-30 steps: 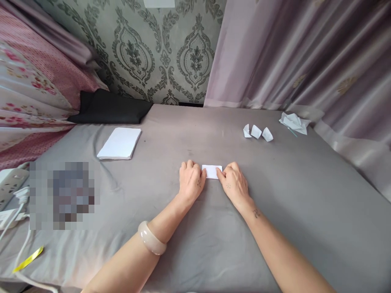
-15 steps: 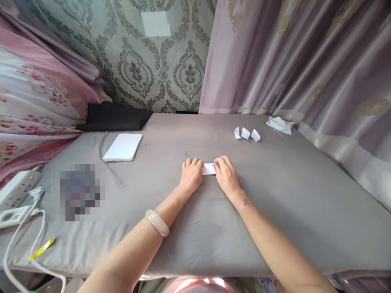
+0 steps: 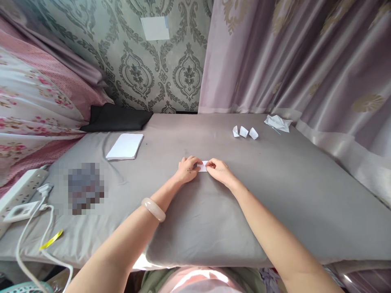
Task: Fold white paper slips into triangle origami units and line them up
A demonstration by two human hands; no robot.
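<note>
A small folded strip of white paper [image 3: 202, 167] lies on the grey cloth in front of me, between my two hands. Over its left end is my left hand [image 3: 187, 169], fingers curled and thumb against the paper. My right hand [image 3: 220, 170] pinches the right end between thumb and fingertips. Only the middle of the strip shows; both ends are hidden by my fingers. Farther back to the right stand three small folded paper pieces [image 3: 243, 132] in a row.
A stack of white paper [image 3: 125, 146] lies to the left, with a folded black cloth [image 3: 117, 118] behind it. Power strips [image 3: 23, 189] with white cables and a yellow strip [image 3: 51, 239] are at the left edge. Crumpled white paper [image 3: 277, 123] lies at the far right by the curtain [image 3: 259, 61].
Both hands have shifted slightly left, and the right hand has turned more sideways, its fingertips closer to the left hand. Less of the paper strip shows. The whole view has tilted a little.
</note>
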